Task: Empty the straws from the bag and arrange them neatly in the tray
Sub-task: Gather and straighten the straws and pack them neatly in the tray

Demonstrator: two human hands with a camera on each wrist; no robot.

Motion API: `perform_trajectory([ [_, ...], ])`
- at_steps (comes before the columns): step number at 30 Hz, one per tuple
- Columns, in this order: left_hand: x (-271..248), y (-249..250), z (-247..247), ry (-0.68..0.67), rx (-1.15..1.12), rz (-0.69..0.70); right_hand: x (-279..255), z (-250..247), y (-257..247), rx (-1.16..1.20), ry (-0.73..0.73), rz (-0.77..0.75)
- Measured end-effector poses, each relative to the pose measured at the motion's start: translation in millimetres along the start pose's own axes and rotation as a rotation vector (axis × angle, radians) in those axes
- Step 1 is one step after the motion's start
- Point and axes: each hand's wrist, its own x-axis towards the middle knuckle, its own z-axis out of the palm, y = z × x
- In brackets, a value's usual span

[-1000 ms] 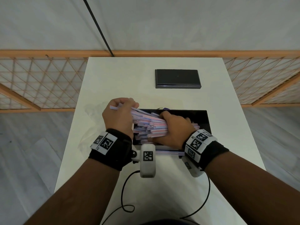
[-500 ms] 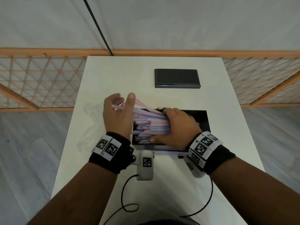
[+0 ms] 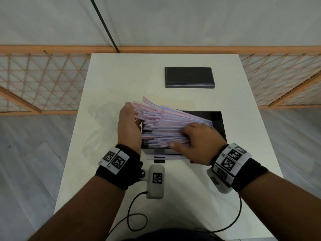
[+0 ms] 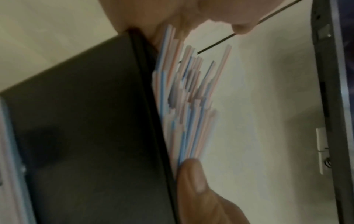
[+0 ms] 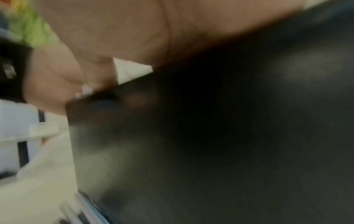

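Observation:
A thick bundle of pink-and-blue striped straws (image 3: 165,126) lies fanned across the black tray (image 3: 217,122), its left ends sticking out past the tray's left rim. My left hand (image 3: 130,119) stands edge-on with straight fingers against those left ends. In the left wrist view its thumb (image 4: 193,178) touches the straws (image 4: 187,106) beside the tray (image 4: 86,128). My right hand (image 3: 178,138) grips the bundle's right part, fingers on top and thumb at the near side. The clear bag (image 3: 99,126) lies flat on the table, left of my left hand.
A black rectangular lid (image 3: 189,77) sits at the back of the white table (image 3: 243,153). A few loose straws (image 3: 166,156) lie in front of the tray's near rim. An orange lattice fence (image 3: 43,80) stands behind and beside the table.
My left hand let go of the straw ends and now stands flat against them. My right hand slid to the right along the bundle, and the straws fanned out toward the back left.

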Motion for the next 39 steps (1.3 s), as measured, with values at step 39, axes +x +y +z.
perform_trajectory([
  [39, -16, -5, 9, 0.072, 0.318, -0.070, 23, -1, -27, 0.028, -0.282, 0.020],
])
